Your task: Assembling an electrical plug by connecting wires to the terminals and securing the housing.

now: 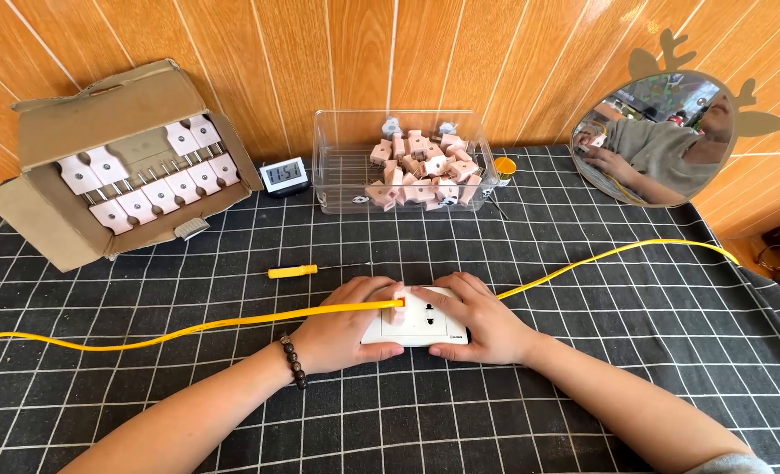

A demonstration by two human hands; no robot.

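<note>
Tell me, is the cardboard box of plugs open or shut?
Open: the cardboard box has its flaps folded back, showing rows of pink plugs.

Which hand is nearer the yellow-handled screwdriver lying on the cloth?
Left. The left hand lies just below the screwdriver; the right hand grips the white socket's far side.

socket block [425, 318]: white, rectangular, lying flat on the bench, socket face pointing up, gripped at both ends
pink plug [397, 309]: small, sitting on the block's left part
yellow cable [232, 323]: thin, running left from the plug, another stretch trailing off right
</note>
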